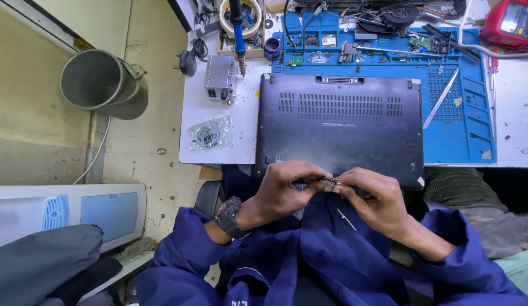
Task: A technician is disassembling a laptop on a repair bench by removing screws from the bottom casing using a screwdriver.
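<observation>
A black laptop (pixel 340 127) lies bottom-up on the white table (pixel 218 144), partly over a blue work mat (pixel 462 122). In front of its near edge, above my lap, both hands meet. My left hand (pixel 286 187) and my right hand (pixel 370 198) pinch a small metal part (pixel 330 181) between their fingertips. I wear a watch on the left wrist and a blue jacket. What the part is exactly is too small to tell.
A soldering iron (pixel 239 39) stands in its holder beside a small grey box (pixel 220 76). A clear bag holding a round part (pixel 209 135) lies at the table's left. Loose parts and tools crowd the mat's far side. A grey bin (pixel 102 82) stands on the floor.
</observation>
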